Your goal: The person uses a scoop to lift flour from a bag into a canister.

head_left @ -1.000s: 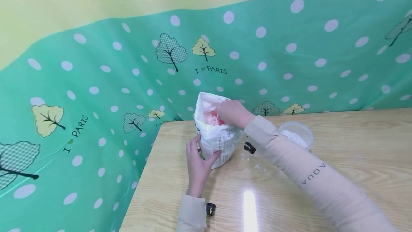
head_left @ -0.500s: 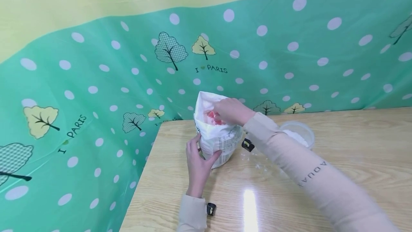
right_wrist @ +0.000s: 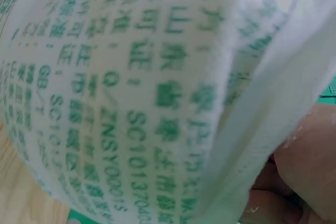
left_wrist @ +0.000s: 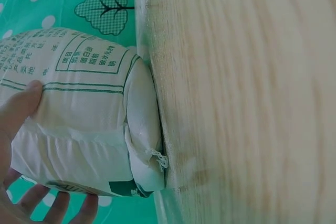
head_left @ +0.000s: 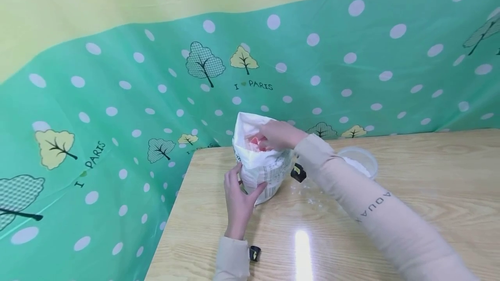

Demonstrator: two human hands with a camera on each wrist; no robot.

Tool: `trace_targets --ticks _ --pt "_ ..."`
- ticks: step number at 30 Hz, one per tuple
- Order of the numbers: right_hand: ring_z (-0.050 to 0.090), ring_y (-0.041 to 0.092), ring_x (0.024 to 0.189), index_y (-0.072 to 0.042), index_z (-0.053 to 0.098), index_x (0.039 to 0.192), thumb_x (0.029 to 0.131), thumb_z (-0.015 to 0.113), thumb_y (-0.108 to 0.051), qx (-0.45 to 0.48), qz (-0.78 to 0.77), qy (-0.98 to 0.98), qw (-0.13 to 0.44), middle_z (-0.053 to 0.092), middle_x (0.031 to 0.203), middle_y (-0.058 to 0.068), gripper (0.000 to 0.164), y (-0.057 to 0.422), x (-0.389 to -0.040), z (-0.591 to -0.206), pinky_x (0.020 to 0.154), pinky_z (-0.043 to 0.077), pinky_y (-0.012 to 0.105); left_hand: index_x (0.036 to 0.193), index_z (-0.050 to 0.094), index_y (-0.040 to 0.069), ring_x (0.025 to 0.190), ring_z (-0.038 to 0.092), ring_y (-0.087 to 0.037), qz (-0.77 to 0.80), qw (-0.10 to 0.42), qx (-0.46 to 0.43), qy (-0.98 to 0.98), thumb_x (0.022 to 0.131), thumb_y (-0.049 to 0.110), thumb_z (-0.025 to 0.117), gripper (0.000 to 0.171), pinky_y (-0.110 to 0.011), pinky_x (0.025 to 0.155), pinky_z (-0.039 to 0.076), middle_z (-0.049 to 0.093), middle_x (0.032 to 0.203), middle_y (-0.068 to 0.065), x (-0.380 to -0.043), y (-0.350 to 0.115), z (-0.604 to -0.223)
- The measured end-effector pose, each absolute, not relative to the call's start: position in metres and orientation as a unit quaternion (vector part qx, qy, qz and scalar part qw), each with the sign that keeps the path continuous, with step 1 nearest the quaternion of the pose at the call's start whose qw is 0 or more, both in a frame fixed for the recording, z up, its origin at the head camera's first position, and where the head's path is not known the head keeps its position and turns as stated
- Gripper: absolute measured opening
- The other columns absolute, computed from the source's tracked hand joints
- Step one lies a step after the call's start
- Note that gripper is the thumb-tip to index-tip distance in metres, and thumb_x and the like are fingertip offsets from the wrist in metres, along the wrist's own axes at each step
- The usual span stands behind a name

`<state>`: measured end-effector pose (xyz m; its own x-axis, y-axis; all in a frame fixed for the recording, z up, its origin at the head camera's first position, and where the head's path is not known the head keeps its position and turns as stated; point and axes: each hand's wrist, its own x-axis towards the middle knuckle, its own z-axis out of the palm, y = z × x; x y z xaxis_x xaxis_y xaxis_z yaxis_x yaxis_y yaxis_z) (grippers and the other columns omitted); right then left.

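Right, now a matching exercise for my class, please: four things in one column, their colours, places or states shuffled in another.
1. bag
2. left hand
3. right hand
4. clear tub

A. reaches in at the bag's open mouth
B. has white powder inside
C. white with green print
D. grips the bag from outside

Pairs: 1-C, 2-D, 3-A, 4-B

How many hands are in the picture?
2: the left hand grips the bag by its side, and the right hand is in its open top, partly hidden.
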<state>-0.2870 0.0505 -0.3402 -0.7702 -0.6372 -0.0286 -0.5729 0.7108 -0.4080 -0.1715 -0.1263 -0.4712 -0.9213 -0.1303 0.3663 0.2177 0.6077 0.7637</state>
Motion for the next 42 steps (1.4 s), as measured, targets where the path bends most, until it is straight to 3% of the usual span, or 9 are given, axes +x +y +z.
trace_targets --ticks 4,7,13,21,25,29,35,39,42 --pt "0.050 0.010 0.061 -0.015 0.074 0.114 0.097 0.063 -0.021 -0.342 -0.212 0.908 0.114 0.070 0.084 -0.003 0.021 0.055 -0.289 -0.336 0.059 0.046 0.022 0.143 0.043 0.014 0.120 0.047 -0.020 -0.441 0.205 -0.030 -0.873 0.072 0.033 0.088 0.086 -0.044 0.098 0.053 0.047 0.131 -0.005 -0.172 -0.127 -0.471" --pt "0.041 0.009 0.055 -0.017 0.076 0.110 0.096 0.064 -0.022 -0.352 -0.224 0.900 0.127 0.050 0.064 -0.005 0.019 0.059 -0.291 -0.330 0.055 0.040 0.022 0.143 0.043 0.013 0.120 0.047 -0.021 -0.440 0.212 -0.033 -0.872 0.071 0.032 0.089 0.087 -0.042 0.098 0.053 0.047 0.130 -0.006 -0.173 -0.127 -0.470" --pt "0.038 0.009 0.056 -0.016 0.076 0.109 0.095 0.067 -0.022 -0.356 -0.246 0.891 0.140 0.064 0.074 -0.002 0.019 0.065 -0.293 -0.323 0.061 0.045 0.024 0.143 0.043 0.014 0.121 0.047 -0.022 -0.437 0.213 -0.035 -0.873 0.071 0.031 0.089 0.087 -0.040 0.098 0.054 0.047 0.131 -0.007 -0.174 -0.126 -0.468" --pt "0.054 0.009 0.065 -0.014 0.070 0.124 0.096 0.066 -0.025 -0.364 -0.229 0.894 0.127 0.076 0.097 -0.001 0.031 0.056 -0.287 -0.326 0.064 0.048 0.021 0.143 0.043 0.013 0.123 0.047 -0.023 -0.433 0.210 -0.034 -0.876 0.072 0.031 0.089 0.086 -0.042 0.099 0.054 0.047 0.134 -0.007 -0.172 -0.125 -0.466" --pt "0.049 0.008 0.059 -0.014 0.062 0.134 0.097 0.064 -0.023 -0.367 -0.232 0.892 0.124 0.072 0.082 0.000 0.038 0.055 -0.286 -0.328 0.059 0.045 0.020 0.142 0.044 0.014 0.124 0.047 -0.023 -0.435 0.214 -0.035 -0.874 0.072 0.032 0.088 0.085 -0.042 0.098 0.054 0.047 0.136 -0.006 -0.172 -0.125 -0.466" --pt "0.046 0.007 0.058 -0.013 0.059 0.137 0.099 0.061 -0.021 -0.385 -0.240 0.881 0.136 0.072 0.083 0.002 0.039 0.060 -0.287 -0.329 0.059 0.044 0.019 0.142 0.045 0.014 0.125 0.046 -0.022 -0.439 0.212 -0.036 -0.872 0.071 0.031 0.089 0.085 -0.041 0.097 0.054 0.048 0.136 -0.005 -0.173 -0.126 -0.468" --pt "0.054 0.010 0.069 -0.014 0.068 0.127 0.098 0.063 -0.022 -0.389 -0.270 0.868 0.150 0.075 0.097 0.000 0.030 0.070 -0.290 -0.327 0.070 0.049 0.024 0.142 0.045 0.015 0.125 0.046 -0.020 -0.449 0.206 -0.033 -0.869 0.070 0.032 0.089 0.086 -0.039 0.097 0.054 0.048 0.136 -0.003 -0.173 -0.126 -0.471" --pt "0.058 0.011 0.073 -0.012 0.073 0.118 0.097 0.064 -0.020 -0.383 -0.285 0.866 0.151 0.075 0.095 0.000 0.024 0.073 -0.290 -0.325 0.073 0.051 0.025 0.144 0.045 0.017 0.125 0.046 -0.020 -0.448 0.206 -0.031 -0.869 0.071 0.032 0.089 0.087 -0.040 0.098 0.053 0.048 0.136 -0.002 -0.173 -0.126 -0.471" --pt "0.052 0.010 0.066 -0.012 0.076 0.112 0.098 0.063 -0.020 -0.386 -0.285 0.864 0.151 0.072 0.084 -0.002 0.021 0.071 -0.290 -0.326 0.066 0.047 0.024 0.144 0.045 0.017 0.125 0.046 -0.021 -0.447 0.204 -0.031 -0.870 0.071 0.033 0.089 0.087 -0.042 0.099 0.053 0.048 0.135 -0.003 -0.172 -0.126 -0.471"
